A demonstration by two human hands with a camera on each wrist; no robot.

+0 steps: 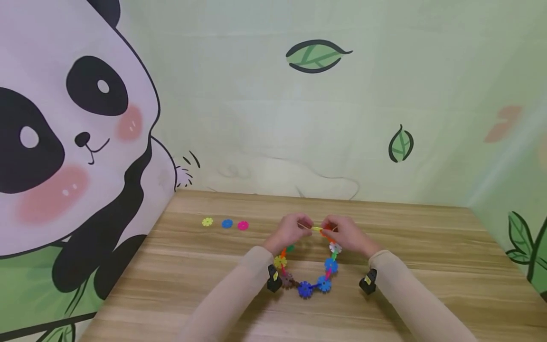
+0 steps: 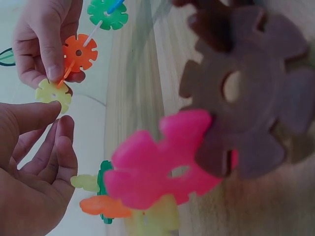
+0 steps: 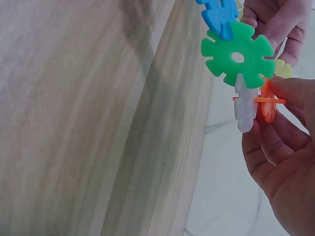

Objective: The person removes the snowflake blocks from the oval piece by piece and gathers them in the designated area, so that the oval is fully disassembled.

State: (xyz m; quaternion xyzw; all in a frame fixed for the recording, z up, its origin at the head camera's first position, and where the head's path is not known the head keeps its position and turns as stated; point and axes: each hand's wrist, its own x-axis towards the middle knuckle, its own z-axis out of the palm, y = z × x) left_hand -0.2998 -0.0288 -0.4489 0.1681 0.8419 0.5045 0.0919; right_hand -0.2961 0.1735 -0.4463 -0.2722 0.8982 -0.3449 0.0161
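Note:
Flower-shaped interlocking plastic discs form a curved chain, with blue discs (image 1: 305,289) at the near side and a brown disc (image 2: 241,123) and pink disc (image 2: 157,167) on the left. My left hand (image 1: 292,231) pinches the edge of a yellow disc (image 2: 53,96) between thumb and fingers. Opposite it, my right hand (image 1: 348,232) grips an orange disc (image 2: 80,52) that links to the yellow one through another orange piece. Next to the right fingers come a white disc (image 3: 244,108) and a green disc (image 3: 237,56). Below the left fingers hangs the chain's other side, with a dark green disc (image 2: 104,191).
Three loose discs lie in a row at the back left of the wooden table (image 1: 406,232): yellow (image 1: 207,222), blue (image 1: 227,223) and pink (image 1: 242,225). Behind the table's back edge hangs a pale green cloth (image 1: 239,118) printed with leaves and a panda.

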